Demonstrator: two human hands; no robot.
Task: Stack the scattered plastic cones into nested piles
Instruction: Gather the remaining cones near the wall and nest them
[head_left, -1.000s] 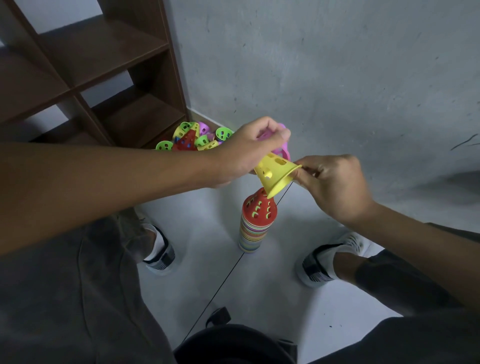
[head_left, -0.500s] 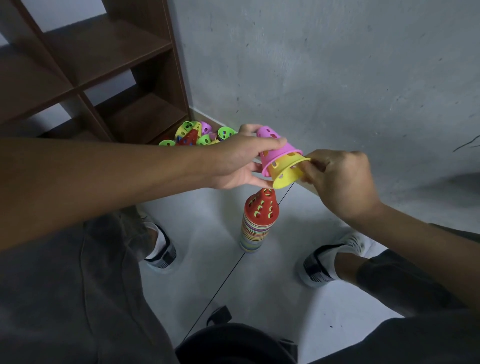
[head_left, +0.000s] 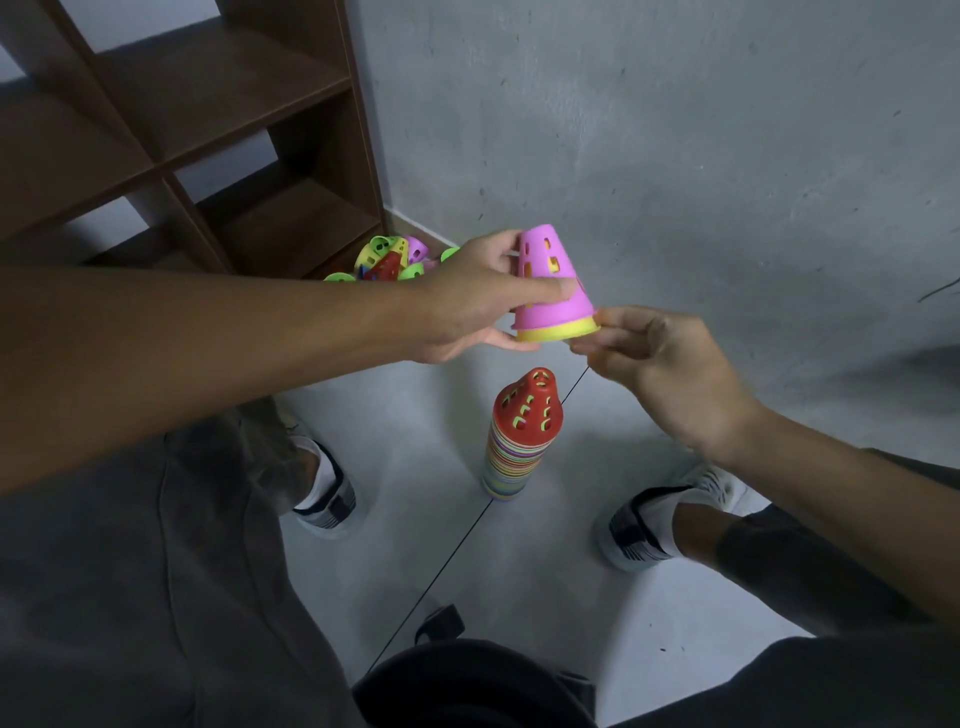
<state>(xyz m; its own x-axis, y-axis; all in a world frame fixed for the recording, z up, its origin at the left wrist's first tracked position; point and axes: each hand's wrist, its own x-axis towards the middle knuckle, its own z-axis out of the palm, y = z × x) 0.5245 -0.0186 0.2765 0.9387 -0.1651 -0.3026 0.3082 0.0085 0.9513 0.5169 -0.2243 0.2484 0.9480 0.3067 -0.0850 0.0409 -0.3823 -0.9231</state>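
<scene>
Above the tall stack, both hands now hold a nested pair of cones: a second ago the yellow cone was tilted and apart from the pink cone, and half a second ago the two were only partly together; now the pink sits fully over the yellow, upright, so that only the yellow rim shows below it. The left hand grips the pink cone, thumb across its front and fingers curled behind and beneath, while the right hand pinches the yellow rim at its right edge, the other fingers loosely curled. The pair looks ready to go down onto the red cone topping the stack, which stands on the floor between the person's shoes. More loose cones lie heaped in the corner at the foot of the shelf, so the task seems well along but unfinished. The floor is pale grey and smooth, crossed by a thin dark line, and the wall is rough grey concrete.
</scene>
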